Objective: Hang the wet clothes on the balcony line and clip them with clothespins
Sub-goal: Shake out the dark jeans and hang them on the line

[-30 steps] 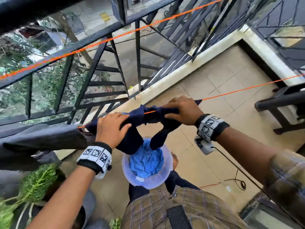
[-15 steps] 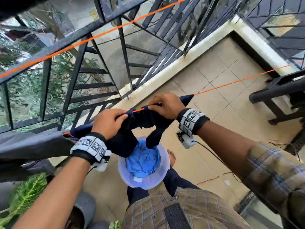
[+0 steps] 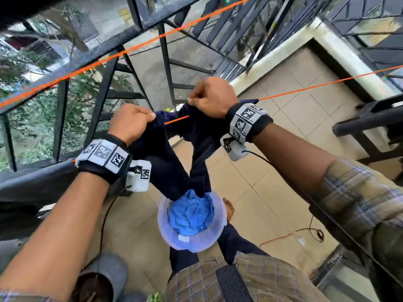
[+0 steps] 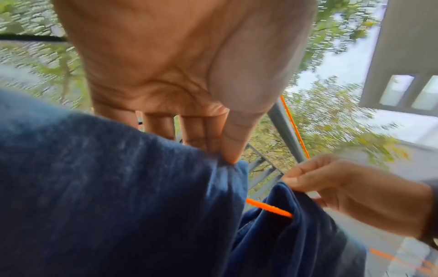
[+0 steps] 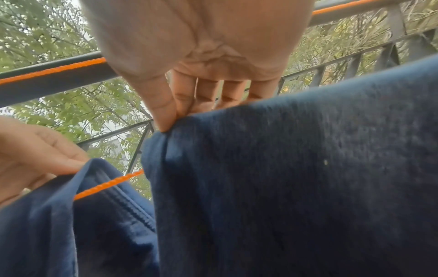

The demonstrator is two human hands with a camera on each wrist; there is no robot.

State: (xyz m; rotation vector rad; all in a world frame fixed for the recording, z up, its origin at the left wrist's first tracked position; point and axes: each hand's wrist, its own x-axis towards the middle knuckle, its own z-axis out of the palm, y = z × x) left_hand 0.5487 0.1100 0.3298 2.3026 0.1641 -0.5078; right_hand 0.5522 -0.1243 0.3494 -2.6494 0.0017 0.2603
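We count two hands, both on one navy garment [image 3: 165, 153]. Left hand [image 3: 130, 123] pinches a fold of the cloth's top edge between thumb and forefinger; in the left wrist view the thumb tip presses the gathered edge against the fingers [image 4: 196, 131]. Right hand [image 3: 212, 98] pinches a second fold the same way, its other fingers curled behind the cloth in the right wrist view. The garment is draped over the near line [image 3: 327, 83], one of two orange lines; a short bare stretch of it shows between the two hands. The far line [image 3: 139, 46] runs beyond the hands, along the black railing [image 3: 104, 92]. The garment hangs down in two lobes, their tips reaching one pale bucket [image 3: 165, 232] on the floor below the hands; it holds one crumpled blue cloth [image 3: 192, 214]. One grey garment [image 3: 39, 184] hangs left of the left hand. We see no clothespins in any view.
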